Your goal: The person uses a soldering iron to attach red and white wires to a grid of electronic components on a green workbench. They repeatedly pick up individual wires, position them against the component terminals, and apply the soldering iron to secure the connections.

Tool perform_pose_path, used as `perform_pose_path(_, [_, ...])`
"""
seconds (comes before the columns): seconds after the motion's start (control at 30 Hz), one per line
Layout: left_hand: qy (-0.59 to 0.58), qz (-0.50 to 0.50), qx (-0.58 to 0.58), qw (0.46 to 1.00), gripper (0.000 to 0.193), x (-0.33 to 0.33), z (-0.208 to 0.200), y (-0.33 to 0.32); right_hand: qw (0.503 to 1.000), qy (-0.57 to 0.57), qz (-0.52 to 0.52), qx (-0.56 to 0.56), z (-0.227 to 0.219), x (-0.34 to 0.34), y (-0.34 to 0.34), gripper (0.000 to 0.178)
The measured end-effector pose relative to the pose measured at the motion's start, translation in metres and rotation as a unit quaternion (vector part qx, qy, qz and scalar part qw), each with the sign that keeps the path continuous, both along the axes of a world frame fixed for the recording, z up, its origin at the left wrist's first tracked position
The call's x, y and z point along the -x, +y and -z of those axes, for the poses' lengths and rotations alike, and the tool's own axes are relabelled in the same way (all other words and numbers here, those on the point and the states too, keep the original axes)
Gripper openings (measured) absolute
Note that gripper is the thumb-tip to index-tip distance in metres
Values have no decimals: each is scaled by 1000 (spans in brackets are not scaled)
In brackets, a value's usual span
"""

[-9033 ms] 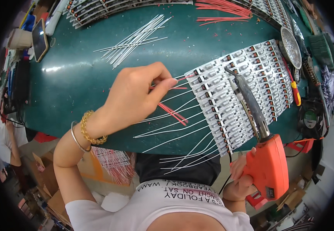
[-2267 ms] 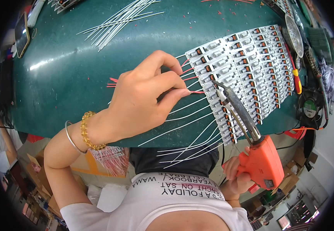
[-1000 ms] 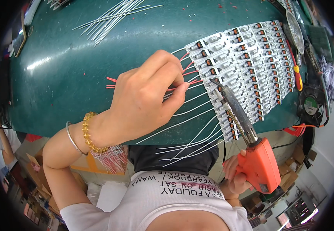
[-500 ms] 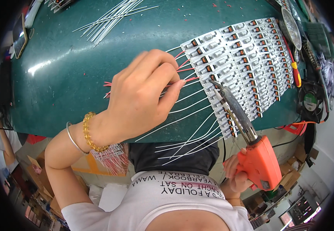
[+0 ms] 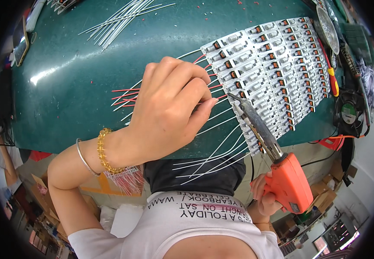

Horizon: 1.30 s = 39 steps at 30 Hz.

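My left hand (image 5: 169,105), with a yellow bead bracelet and a bangle at the wrist, pinches a thin wire (image 5: 222,99) at the left edge of a panel of small circuit boards (image 5: 266,64). Loose red wires (image 5: 124,90) stick out behind this hand, mixed with white ones. White wires (image 5: 215,125) run from the panel's lower left edge. My right hand (image 5: 264,196) is closed round the orange-red handle of a soldering gun (image 5: 291,181). The gun's dark tip reaches the panel's edge near my left fingertips; whether it touches the wire is too small to tell.
A bundle of white wires (image 5: 124,21) lies at the back of the green table (image 5: 66,103). On the right are a red-and-yellow screwdriver (image 5: 333,82), a round metal dish (image 5: 327,30) and a black fan (image 5: 348,112). A phone (image 5: 21,43) rests at the far left.
My left hand has moved slightly right and toward me, to a lower place on the panel's edge. The soldering gun has shifted slightly left, its tip still at the edge.
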<state>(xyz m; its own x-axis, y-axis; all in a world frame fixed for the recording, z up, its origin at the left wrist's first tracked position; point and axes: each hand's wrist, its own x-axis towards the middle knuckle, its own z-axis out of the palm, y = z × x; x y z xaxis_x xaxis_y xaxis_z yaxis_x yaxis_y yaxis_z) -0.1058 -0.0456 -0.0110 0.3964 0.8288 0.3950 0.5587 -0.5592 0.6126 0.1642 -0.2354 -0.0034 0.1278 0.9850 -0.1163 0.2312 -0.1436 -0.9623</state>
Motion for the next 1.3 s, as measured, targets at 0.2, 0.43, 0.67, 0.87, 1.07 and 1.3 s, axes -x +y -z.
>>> perform_pose_path(0.2, [8,-3,-6,1000,17,-2,0,1,993,-100,-55,3,5,-15,-10,63])
perform_pose_path(0.43, [10,-3,-7,1000,16,-1,0,1,999,-43,-2,-25,4,-8,-12,76])
perform_pose_path(0.67, [24,-1,-5,1000,18,-3,-1,2,999,38,5,-35,-4,13,15,78])
perform_pose_path(0.87, [92,-29,-160,982,23,-1,-35,35,990,113,-7,-80,-12,5,33,73])
perform_pose_path(1.07, [203,-15,-186,961,32,-66,-10,184,977,174,39,-113,-9,-2,44,66])
perform_pose_path(1.3, [311,-6,-137,941,19,-99,-7,252,972,183,89,-114,1,-13,33,63])
